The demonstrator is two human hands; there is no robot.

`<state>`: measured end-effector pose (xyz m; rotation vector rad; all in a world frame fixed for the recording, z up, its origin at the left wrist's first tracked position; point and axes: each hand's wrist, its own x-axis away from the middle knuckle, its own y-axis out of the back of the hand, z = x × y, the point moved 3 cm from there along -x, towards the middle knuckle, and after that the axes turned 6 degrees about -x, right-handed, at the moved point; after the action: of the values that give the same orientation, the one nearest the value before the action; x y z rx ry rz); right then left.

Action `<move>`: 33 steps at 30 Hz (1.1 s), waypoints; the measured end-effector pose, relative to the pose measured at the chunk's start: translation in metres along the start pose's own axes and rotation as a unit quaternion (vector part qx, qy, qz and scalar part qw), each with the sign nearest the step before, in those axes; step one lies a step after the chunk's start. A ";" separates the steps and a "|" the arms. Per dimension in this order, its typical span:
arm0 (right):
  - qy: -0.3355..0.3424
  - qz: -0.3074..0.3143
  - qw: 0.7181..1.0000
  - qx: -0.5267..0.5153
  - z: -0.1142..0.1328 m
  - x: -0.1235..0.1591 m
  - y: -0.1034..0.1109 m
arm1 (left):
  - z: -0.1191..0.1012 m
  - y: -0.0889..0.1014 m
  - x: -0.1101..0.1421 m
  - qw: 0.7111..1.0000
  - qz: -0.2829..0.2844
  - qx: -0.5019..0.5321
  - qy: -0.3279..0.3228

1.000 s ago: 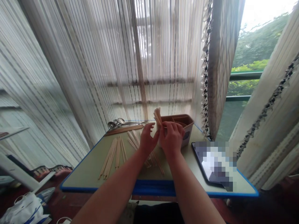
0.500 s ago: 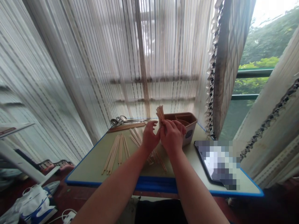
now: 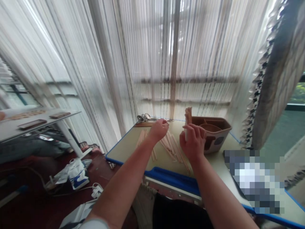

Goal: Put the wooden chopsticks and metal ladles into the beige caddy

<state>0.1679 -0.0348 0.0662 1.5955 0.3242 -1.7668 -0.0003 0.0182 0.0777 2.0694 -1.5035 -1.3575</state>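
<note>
The right hand [image 3: 193, 140] grips a bundle of wooden chopsticks [image 3: 188, 115] beside the brown-rimmed utensil holder [image 3: 220, 127]; the left hand [image 3: 160, 129] hovers over the desk [image 3: 127, 148], its fingertips too blurred to read clearly.

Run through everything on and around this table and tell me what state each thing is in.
Chopstick bundle: upright, in the right hand.
Left hand: fingers curled; grip unclear.
Loose chopsticks: lying flat, spread out.
Darker sticks: lying flat at the back.
Metal ladles: lying down.
Utensil caddy: upright, open-topped.
Curtain: hanging, drawn across the window.
Dark-edged device: lying flat; screen too blurred to tell.
</note>
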 end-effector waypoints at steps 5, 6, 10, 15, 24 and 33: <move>0.111 0.255 0.955 -0.106 0.027 0.019 -0.032 | 0.075 0.042 0.022 0.990 -0.024 -0.130 0.056; 0.129 0.309 0.934 -0.125 0.033 0.024 -0.038 | 0.089 0.046 0.028 0.988 -0.040 -0.134 0.070; 0.146 0.424 0.879 -0.162 0.051 0.038 -0.052 | 0.123 0.045 0.047 0.981 -0.069 -0.139 0.116; 0.131 0.442 0.872 -0.163 0.054 0.041 -0.056 | 0.118 0.034 0.050 0.985 -0.024 -0.125 0.114; 0.065 0.425 0.898 -0.094 0.049 0.042 -0.060 | 0.119 0.037 0.053 0.986 -0.064 -0.091 0.128; -0.070 0.357 0.925 -0.109 0.035 0.042 -0.066 | 0.121 0.035 0.053 0.985 -0.037 -0.102 0.134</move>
<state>0.0997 -0.0237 0.0150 1.2012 -0.1256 -1.2129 -0.1152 -0.0045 0.0071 2.0952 -1.1405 -1.1467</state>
